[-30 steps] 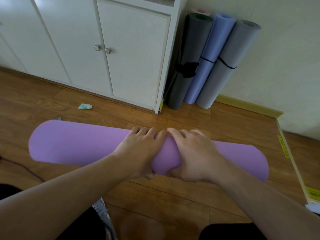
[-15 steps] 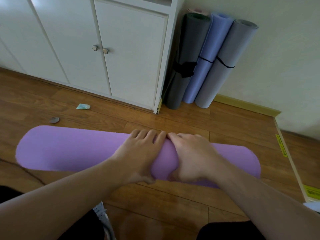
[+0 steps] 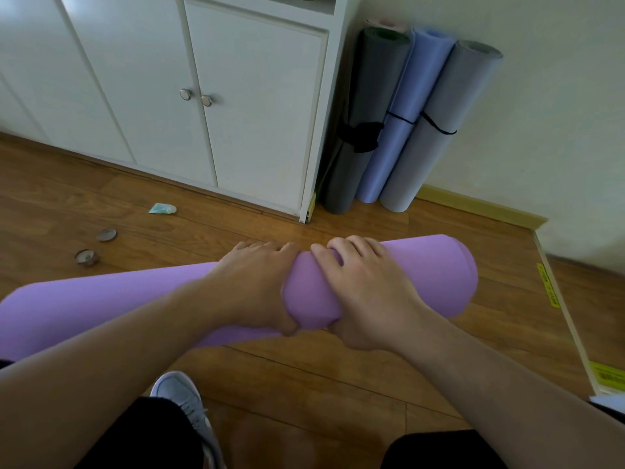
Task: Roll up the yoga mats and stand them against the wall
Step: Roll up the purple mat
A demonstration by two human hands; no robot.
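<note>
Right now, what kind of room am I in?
Probably a room in a home or small studio used for exercise. It has a wood-plank floor, a white cabinet with round knobs, and three rolled yoga mats leaning in the corner, while both hands grip a purple yoga mat.

Home room: white cupboards, wooden floor
</note>
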